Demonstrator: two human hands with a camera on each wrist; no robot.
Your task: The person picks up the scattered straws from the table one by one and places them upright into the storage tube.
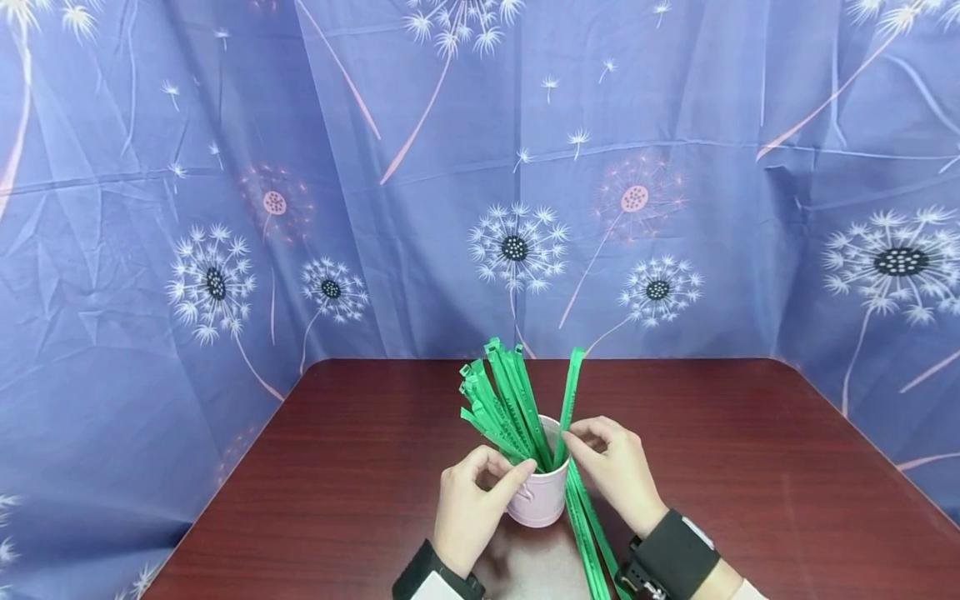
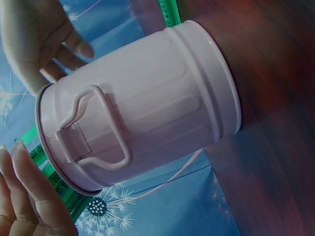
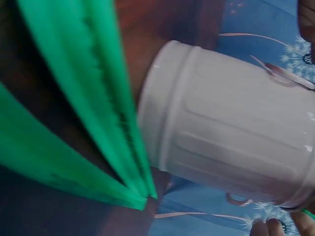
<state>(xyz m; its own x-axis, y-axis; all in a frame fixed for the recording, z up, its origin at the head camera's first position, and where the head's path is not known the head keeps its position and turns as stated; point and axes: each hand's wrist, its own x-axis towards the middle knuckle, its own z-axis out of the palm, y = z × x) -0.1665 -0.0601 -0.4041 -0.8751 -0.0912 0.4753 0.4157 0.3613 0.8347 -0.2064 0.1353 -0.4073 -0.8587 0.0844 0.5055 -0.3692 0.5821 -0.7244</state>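
A pale pink metal bucket (image 1: pixel 537 500) stands upright on the table, with a wire handle (image 2: pixel 120 132) on its side. Long green printed strips (image 1: pixel 506 408) fan out of it to the left. One separate green strip (image 1: pixel 572 387) rises at the bucket's right side, and my right hand (image 1: pixel 618 467) pinches it near the rim. My left hand (image 1: pixel 472 500) is at the opposite side, its thumb by the rim and its fingers beside the strips. In the left wrist view these left fingers (image 2: pixel 37 184) look fairly straight. What their tips touch is partly hidden.
More green strips (image 1: pixel 587 533) lie on the table right of the bucket, running under the right wrist. The dark red-brown table (image 1: pixel 337 500) ends at a blue curtain (image 1: pixel 435 275) with dandelion prints behind and at both sides.
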